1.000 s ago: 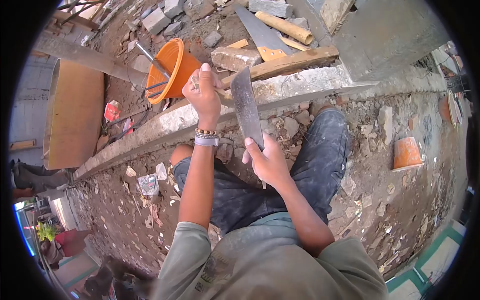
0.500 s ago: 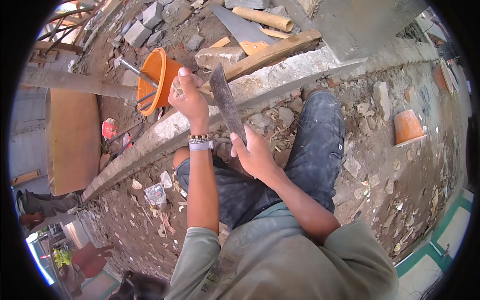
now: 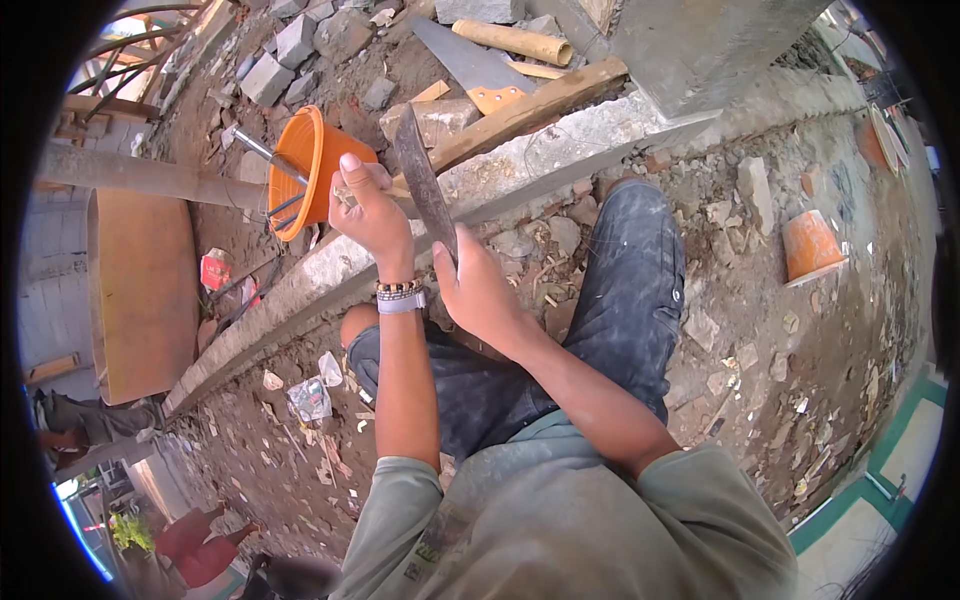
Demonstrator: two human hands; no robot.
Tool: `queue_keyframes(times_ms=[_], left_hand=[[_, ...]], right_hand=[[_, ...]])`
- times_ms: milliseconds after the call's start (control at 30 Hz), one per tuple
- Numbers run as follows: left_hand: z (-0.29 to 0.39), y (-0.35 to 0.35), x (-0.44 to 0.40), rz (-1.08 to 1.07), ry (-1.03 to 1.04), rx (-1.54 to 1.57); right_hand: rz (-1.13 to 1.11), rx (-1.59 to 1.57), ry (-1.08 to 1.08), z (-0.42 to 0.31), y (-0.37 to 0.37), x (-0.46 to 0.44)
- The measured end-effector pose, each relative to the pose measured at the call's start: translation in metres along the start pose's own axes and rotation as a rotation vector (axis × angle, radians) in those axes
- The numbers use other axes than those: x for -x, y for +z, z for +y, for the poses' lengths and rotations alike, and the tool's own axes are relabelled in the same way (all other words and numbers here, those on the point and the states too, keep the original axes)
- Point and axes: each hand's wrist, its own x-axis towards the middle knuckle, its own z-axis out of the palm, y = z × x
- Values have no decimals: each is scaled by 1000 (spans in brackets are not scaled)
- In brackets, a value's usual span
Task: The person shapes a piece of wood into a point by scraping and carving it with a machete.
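My left hand [image 3: 374, 218] is closed with the thumb up, holding a pale wooden stick [image 3: 399, 188] that is partly hidden by the fingers and the blade. In my right hand [image 3: 482, 298] is a machete [image 3: 428, 183] with a dark, worn blade pointing up and away from me. The blade crosses the stick just right of my left hand; whether they touch I cannot tell. The machete's handle is hidden inside my right fist. Right behind my left hand, an orange bucket [image 3: 345, 150] leans over with metal-looking rods [image 3: 272, 157] in it.
Across the front runs a concrete ledge [image 3: 545, 150] with a wooden beam [image 3: 540, 112] on it. Beyond lie a handsaw [image 3: 470, 65], a bamboo piece [image 3: 512, 42] and broken blocks [image 3: 268, 80]. A second orange bucket [image 3: 812, 247] stands at right. Another person [image 3: 195, 545] is at lower left.
My right hand and the machete have shifted left, closer to my left hand. My left hand has moved slightly left and down, still holding the stick.
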Motion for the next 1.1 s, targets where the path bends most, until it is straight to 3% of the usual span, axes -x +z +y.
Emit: queue_keyframes(times_ms=[200,467,667,767,867,1100], left_hand=[[-5,-8,-8,0,-38,82],[-2,8,6,3,-15,-38],[-4,6,10,16,1,-46],[2,12,12,49,-16,-65],[-6,3,6,25,8,20],[-3,-3,5,14,-5,47]], right_hand=[[-45,-4,48,-14,-12,-10],[-108,104,129,-11,-8,-5],[34,-34,83,-38,-20,-6],[-83,135,177,-31,-9,-1],[-153,92,119,-20,-3,-4],[107,-85,38,-36,-14,0]])
